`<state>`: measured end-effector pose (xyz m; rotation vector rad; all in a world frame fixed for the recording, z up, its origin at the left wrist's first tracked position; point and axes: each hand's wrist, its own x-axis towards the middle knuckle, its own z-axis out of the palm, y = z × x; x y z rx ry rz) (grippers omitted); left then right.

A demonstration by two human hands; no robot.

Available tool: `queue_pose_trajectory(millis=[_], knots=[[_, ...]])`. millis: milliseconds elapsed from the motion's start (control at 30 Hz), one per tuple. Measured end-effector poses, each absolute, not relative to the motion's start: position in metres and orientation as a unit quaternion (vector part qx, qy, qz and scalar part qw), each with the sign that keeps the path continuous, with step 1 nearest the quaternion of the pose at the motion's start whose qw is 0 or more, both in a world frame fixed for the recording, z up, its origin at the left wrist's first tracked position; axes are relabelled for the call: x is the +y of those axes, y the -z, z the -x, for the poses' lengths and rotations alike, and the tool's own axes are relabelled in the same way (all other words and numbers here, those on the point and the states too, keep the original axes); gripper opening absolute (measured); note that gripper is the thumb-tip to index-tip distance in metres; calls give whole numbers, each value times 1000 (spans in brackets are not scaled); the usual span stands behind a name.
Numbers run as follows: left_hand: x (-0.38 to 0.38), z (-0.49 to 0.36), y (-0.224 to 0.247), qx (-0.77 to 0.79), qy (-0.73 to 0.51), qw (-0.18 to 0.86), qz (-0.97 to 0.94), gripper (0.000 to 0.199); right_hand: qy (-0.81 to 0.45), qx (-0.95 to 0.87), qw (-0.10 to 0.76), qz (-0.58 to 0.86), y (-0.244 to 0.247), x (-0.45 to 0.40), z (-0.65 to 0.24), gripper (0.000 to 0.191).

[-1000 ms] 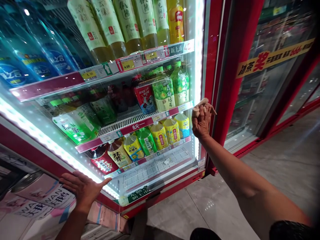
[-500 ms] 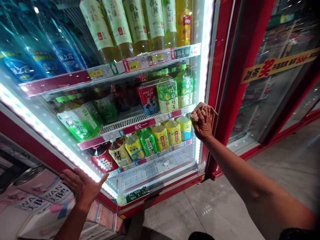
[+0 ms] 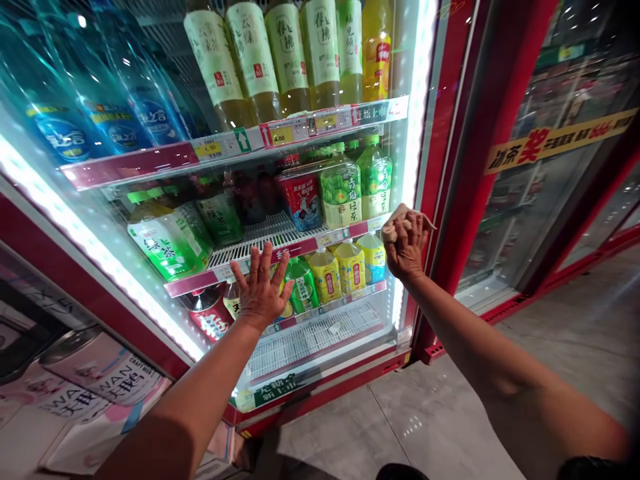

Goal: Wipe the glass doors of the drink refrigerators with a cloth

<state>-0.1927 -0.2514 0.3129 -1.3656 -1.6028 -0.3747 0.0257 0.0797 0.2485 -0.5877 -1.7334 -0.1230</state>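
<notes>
My right hand presses a crumpled beige cloth against the right edge of a lit drinks fridge, level with the middle shelf's front. Its fingers curl over the cloth. My left hand is spread, palm toward the fridge, with nothing in it. It hangs before the middle shelf's red price strip and hides part of the lower bottles; whether it touches the glass I cannot tell. Just right of it stands a green bottle. Green tea bottles stand on the shelf above.
Tall pale-green bottles and large blue bottles fill the top shelf. Pink-and-white printed cartons stand at the lower left. A second red-framed fridge adjoins on the right. Grey tiles cover the floor.
My left hand has moved right and up, from the fridge's left edge to before the lower shelves. My right hand stays on the cloth at nearly the same spot. The view has shifted slightly.
</notes>
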Motion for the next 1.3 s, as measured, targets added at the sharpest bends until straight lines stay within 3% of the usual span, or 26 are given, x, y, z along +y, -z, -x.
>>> queue_pose_trajectory(millis=[133,367,567,767,933,1167,1300], knots=[[-240,191,-309,-653,150,504,545,95,43,-715,630,300,-259,76,-19,63],[-242,192,-306,-657,133,513,537,92,113,-786,585,165,-248,47,-10,64],[-239,194,-302,-664,145,495,542,89,93,-740,628,223,-259,33,10,68],[-238,197,-298,-678,160,462,549,90,137,-792,585,109,-259,16,9,71],[-239,198,-298,-683,153,454,551,84,112,-748,630,178,-269,2,25,73],[-239,197,-299,-670,149,468,556,85,130,-816,551,114,-260,-16,28,63],[-240,196,-300,-697,129,421,566,83,104,-792,577,171,-271,-15,32,66]])
